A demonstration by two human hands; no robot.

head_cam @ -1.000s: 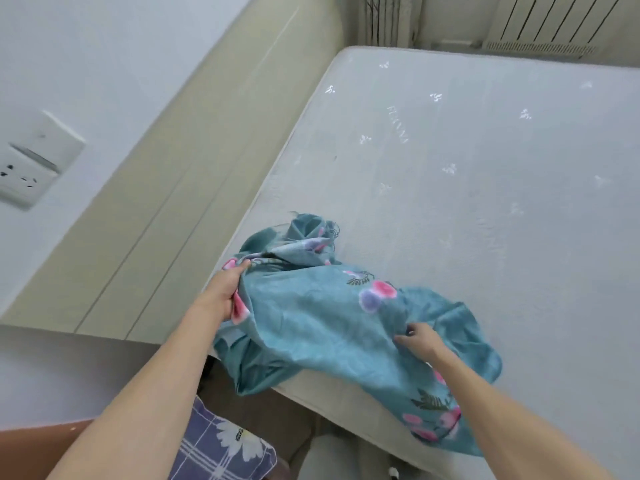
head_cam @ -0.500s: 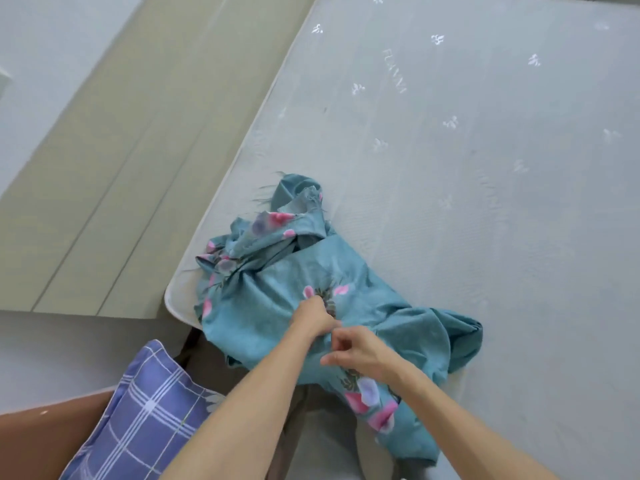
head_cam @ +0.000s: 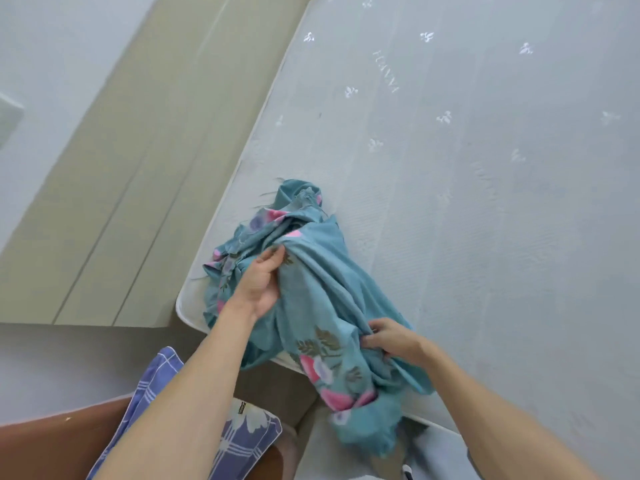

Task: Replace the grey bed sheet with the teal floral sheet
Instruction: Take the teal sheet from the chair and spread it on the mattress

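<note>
Light: I see bright, even daylight, source unseen.
Shadows: soft, faint under the crumpled teal floral cotton sheet.
Focus: slightly soft throughout.
Edges: wide-angle bending of the beige padded headboard.

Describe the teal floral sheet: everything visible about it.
The teal floral sheet is thin woven-looking cloth printed with pink and lilac flowers and olive leaves, with a frayed edge. It lies bunched on the corner of the bare mattress, one end hanging over the edge. The left hand grips a fold near the top; the right hand pinches the lower part.
</note>
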